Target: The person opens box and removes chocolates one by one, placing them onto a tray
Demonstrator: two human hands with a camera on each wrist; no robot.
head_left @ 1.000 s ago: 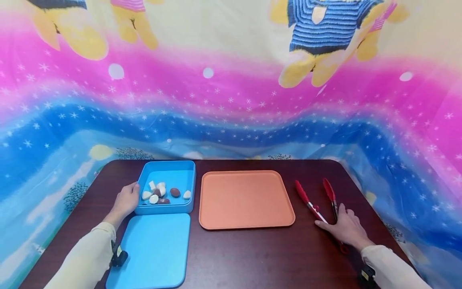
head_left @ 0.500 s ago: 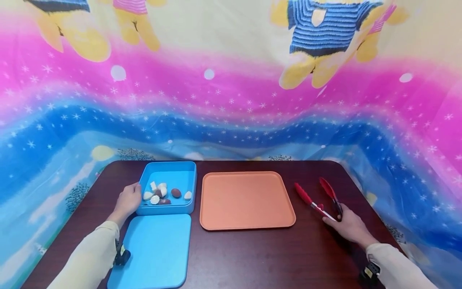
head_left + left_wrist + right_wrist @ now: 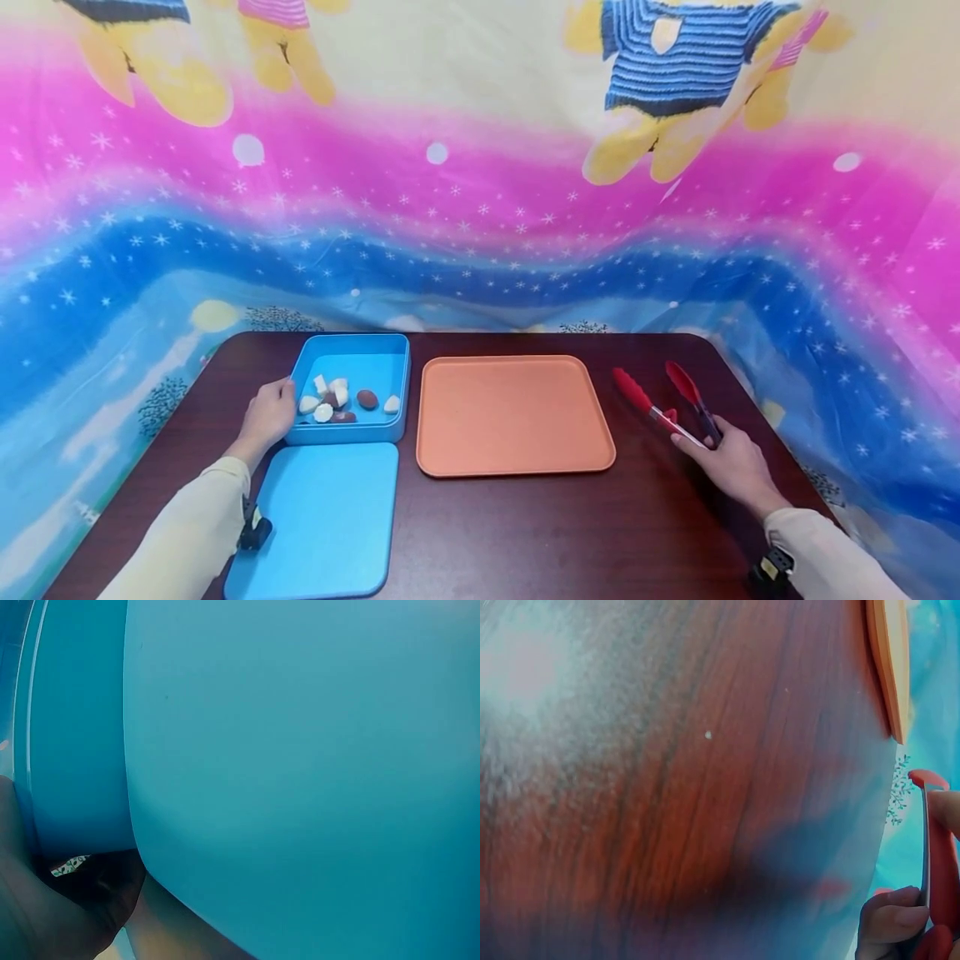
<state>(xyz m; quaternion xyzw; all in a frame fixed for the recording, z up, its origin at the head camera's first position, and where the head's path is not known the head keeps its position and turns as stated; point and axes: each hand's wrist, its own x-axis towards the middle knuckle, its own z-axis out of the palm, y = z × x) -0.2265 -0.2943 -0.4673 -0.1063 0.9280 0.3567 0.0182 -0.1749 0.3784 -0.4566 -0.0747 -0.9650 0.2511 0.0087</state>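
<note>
In the head view, my right hand (image 3: 738,467) grips metal tongs (image 3: 662,417) with red heads, thumb on one arm and fingers round the other. The tongs' arms stand spread, with nothing between the heads; the right wrist view shows them over the table, a shadow below. My left hand (image 3: 268,412) holds the left wall of an uncovered blue box (image 3: 352,433), thumb at the rim and fingers against the outside. Several white pieces and brown ones, such as an oval brown piece (image 3: 367,399), lie inside the box; they look like pebbles or shells.
A flat blue lid (image 3: 322,508) lies in front of the box, under the left forearm. An orange tray (image 3: 513,417) sits mid-table, between the box and the tongs. The dark wooden table (image 3: 517,533) backs onto a patterned cloth (image 3: 480,208).
My right hand has raised the tongs off the table and shifted its hold on them; their arms have come a little closer together. The left hand stays on the box.
</note>
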